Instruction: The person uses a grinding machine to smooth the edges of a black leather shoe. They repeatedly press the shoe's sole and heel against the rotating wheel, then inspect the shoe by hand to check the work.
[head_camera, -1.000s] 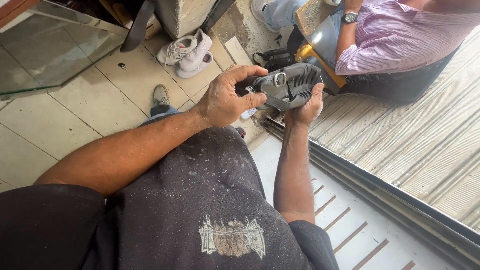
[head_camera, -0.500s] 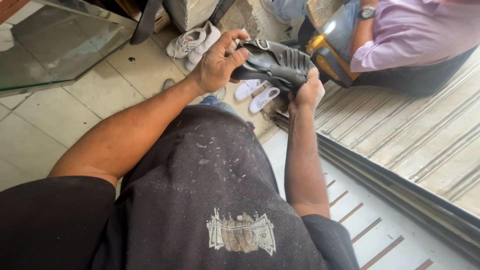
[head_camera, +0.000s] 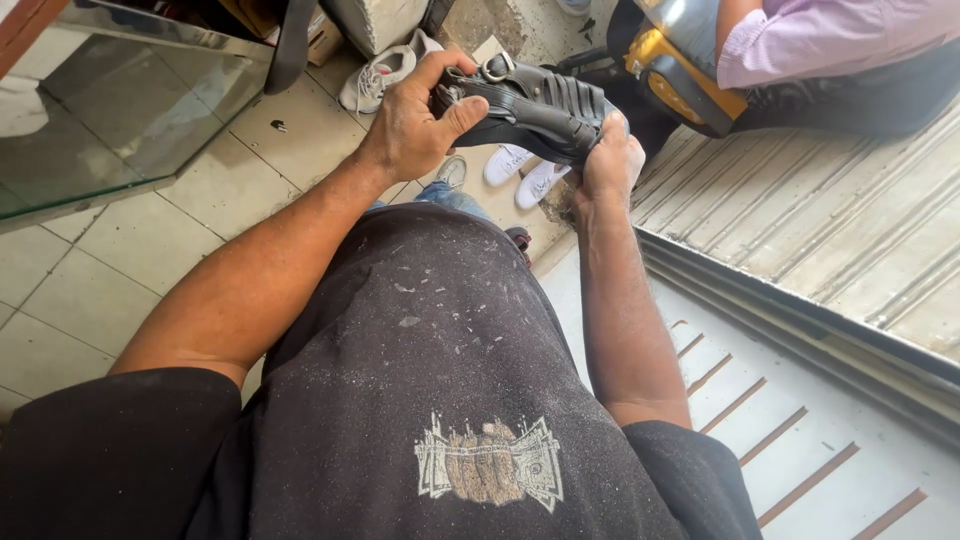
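Both ends of a black strappy sandal are being clamped by the left hand and right hand; judged light, flexible.

Both arms outstretched — left grip clenched; right grip clenched.

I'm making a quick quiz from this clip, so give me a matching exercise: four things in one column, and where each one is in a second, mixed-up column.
1. black strappy sandal
2. grey-white sneakers
3. white insoles
4. glass pane

a. floor, below the sandal
b. far left
c. gripped by left hand and right hand
d. floor, beyond the left hand

Pairs: 1-c, 2-d, 3-a, 4-b
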